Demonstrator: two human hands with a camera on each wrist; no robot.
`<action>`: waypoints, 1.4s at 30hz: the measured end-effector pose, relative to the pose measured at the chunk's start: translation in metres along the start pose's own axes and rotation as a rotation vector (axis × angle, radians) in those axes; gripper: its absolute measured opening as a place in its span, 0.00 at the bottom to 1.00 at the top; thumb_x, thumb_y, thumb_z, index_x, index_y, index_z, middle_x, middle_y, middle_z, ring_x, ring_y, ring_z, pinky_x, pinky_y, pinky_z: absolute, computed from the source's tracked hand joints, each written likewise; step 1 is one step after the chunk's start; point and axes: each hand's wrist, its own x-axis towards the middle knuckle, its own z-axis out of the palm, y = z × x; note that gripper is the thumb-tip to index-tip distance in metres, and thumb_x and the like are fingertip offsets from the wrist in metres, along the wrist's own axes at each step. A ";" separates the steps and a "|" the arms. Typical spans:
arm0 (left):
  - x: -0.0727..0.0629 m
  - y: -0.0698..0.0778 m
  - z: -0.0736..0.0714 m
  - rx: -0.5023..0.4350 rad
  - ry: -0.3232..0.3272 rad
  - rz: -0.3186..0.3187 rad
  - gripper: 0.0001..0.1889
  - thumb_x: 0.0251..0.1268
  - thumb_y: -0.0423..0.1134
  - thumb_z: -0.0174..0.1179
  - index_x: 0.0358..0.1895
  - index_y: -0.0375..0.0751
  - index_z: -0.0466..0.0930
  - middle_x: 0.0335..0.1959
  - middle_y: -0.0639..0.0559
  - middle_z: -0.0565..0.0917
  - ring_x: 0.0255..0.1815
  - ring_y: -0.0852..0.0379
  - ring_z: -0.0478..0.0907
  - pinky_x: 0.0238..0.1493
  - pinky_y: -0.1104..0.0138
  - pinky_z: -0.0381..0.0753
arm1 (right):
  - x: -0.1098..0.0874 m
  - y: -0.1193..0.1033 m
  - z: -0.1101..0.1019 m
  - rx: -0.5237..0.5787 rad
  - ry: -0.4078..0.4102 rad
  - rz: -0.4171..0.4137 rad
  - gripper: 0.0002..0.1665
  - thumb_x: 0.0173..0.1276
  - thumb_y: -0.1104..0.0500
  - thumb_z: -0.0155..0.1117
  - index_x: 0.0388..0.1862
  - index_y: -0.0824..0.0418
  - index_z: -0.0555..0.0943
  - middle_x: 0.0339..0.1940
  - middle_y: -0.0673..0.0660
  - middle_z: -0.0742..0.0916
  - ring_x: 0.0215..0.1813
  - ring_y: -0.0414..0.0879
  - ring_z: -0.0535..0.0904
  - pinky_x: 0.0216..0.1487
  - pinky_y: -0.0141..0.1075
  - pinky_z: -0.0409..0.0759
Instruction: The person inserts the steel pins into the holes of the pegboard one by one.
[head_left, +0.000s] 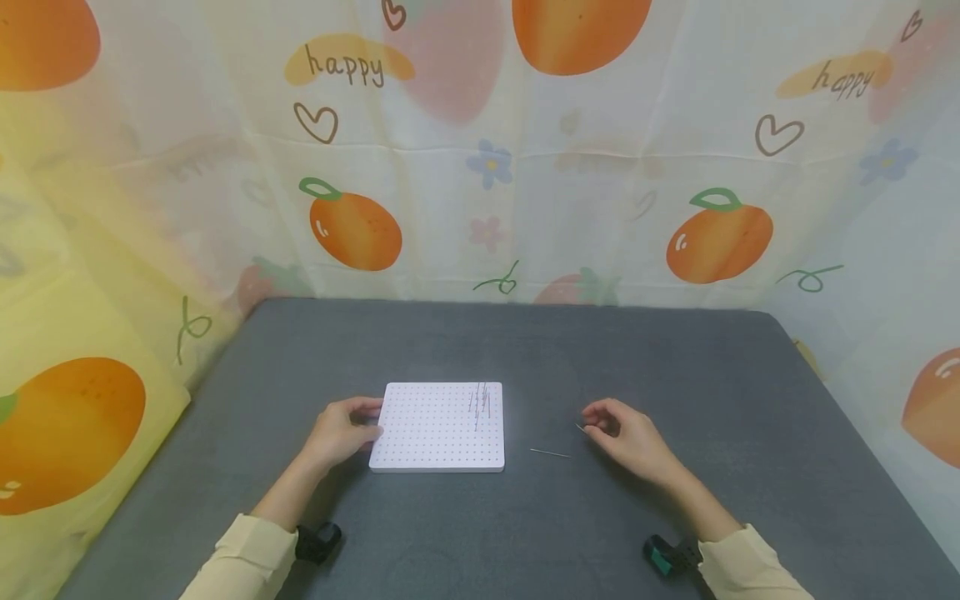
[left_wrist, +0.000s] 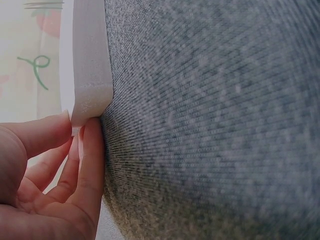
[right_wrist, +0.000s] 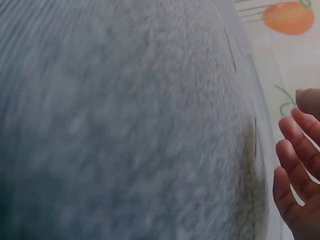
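My left hand [head_left: 341,432] holds the left edge of a white board [head_left: 435,450] dotted with rows of small holes. In the left wrist view, the thumb [left_wrist: 45,135] lies at the board's upper edge and the fingers reach under its corner. Several thin needle-like pins [head_left: 480,407] stand near the board's upper right. My right hand [head_left: 630,437] hovers over the cloth right of the board, fingers loosely bent. By its thumb tip shows the end of a thin pin [head_left: 580,427], partly hidden by the hand. Another thin pin [head_left: 551,453] lies between board and hand.
A dark grey cloth [head_left: 517,533] covers the table. Behind it hangs a pale curtain [head_left: 570,183] printed with oranges. Each wrist wears a black camera mount, one on the left [head_left: 318,542] and one on the right [head_left: 667,554].
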 end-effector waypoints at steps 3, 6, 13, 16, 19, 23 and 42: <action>-0.001 0.001 0.000 -0.007 -0.003 0.000 0.22 0.55 0.27 0.58 0.56 0.32 0.72 0.50 0.36 0.78 0.36 0.53 0.80 0.35 0.62 0.83 | -0.002 0.004 -0.001 -0.024 -0.013 0.006 0.09 0.59 0.61 0.65 0.39 0.58 0.80 0.33 0.46 0.83 0.34 0.36 0.77 0.35 0.32 0.77; -0.001 0.001 0.000 -0.011 -0.006 -0.003 0.22 0.55 0.27 0.58 0.56 0.32 0.72 0.50 0.36 0.77 0.36 0.53 0.80 0.35 0.62 0.83 | -0.004 0.007 -0.002 -0.041 -0.025 0.020 0.08 0.58 0.61 0.65 0.38 0.57 0.80 0.31 0.45 0.82 0.33 0.35 0.76 0.35 0.31 0.76; -0.002 0.002 0.000 -0.016 -0.011 -0.009 0.23 0.55 0.27 0.58 0.57 0.31 0.72 0.51 0.35 0.77 0.37 0.53 0.80 0.35 0.62 0.83 | -0.005 0.011 -0.006 -0.064 -0.031 0.056 0.08 0.58 0.60 0.66 0.37 0.56 0.80 0.30 0.45 0.81 0.32 0.35 0.75 0.33 0.30 0.75; -0.002 0.002 0.000 -0.019 -0.014 -0.011 0.23 0.55 0.27 0.58 0.57 0.31 0.71 0.51 0.35 0.77 0.36 0.53 0.79 0.35 0.62 0.83 | -0.005 0.012 -0.006 -0.086 -0.033 0.056 0.07 0.57 0.60 0.66 0.36 0.56 0.81 0.30 0.45 0.81 0.32 0.35 0.75 0.33 0.30 0.75; -0.002 0.002 0.000 -0.021 -0.015 -0.015 0.23 0.55 0.26 0.58 0.57 0.31 0.71 0.51 0.35 0.77 0.36 0.53 0.79 0.35 0.62 0.83 | -0.004 0.014 -0.005 -0.097 -0.037 0.049 0.07 0.56 0.60 0.67 0.35 0.55 0.81 0.29 0.45 0.80 0.32 0.35 0.74 0.33 0.30 0.75; -0.001 0.001 0.000 -0.013 -0.010 -0.017 0.23 0.55 0.26 0.58 0.57 0.32 0.71 0.51 0.35 0.77 0.37 0.53 0.80 0.35 0.62 0.83 | -0.002 0.014 -0.005 -0.099 -0.066 0.030 0.08 0.56 0.60 0.67 0.36 0.54 0.81 0.30 0.45 0.80 0.32 0.35 0.73 0.34 0.30 0.73; 0.001 0.000 0.000 0.019 -0.001 -0.023 0.23 0.54 0.28 0.59 0.57 0.33 0.72 0.51 0.36 0.77 0.37 0.52 0.80 0.35 0.62 0.83 | 0.002 0.013 0.002 -0.152 -0.100 -0.062 0.11 0.53 0.59 0.70 0.36 0.51 0.80 0.30 0.45 0.77 0.33 0.39 0.67 0.34 0.32 0.63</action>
